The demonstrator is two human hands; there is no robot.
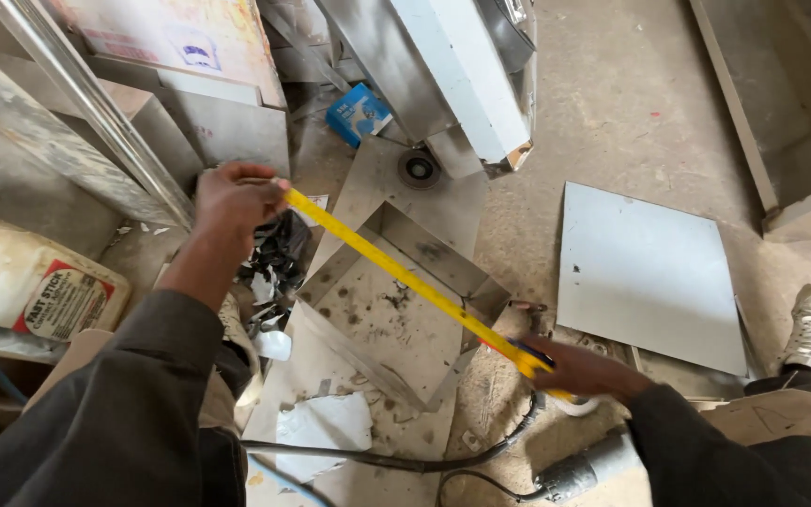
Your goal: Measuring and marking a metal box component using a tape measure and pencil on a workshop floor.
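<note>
- Tape measure [405, 275], yellow blade pulled out tight, running slantwise above the open metal tray [396, 310] from its far left corner to its near right corner.
- My left hand [232, 202] is clenched on the free end of the blade, up past the tray's far left corner.
- My right hand [579, 369] is clamped around the tape's case, just off the tray's near right corner, low by the floor [612, 103].
- The tray sits on the concrete floor, square, shallow walls, dark spots on its bottom.
- A flat grey panel [650, 272] lies on the floor, right of the tray and apart from it.
- A black cable [405, 460] curls along the floor at the tray's near edge.
- A blue box [359, 113] lies beyond the tray's far side.
</note>
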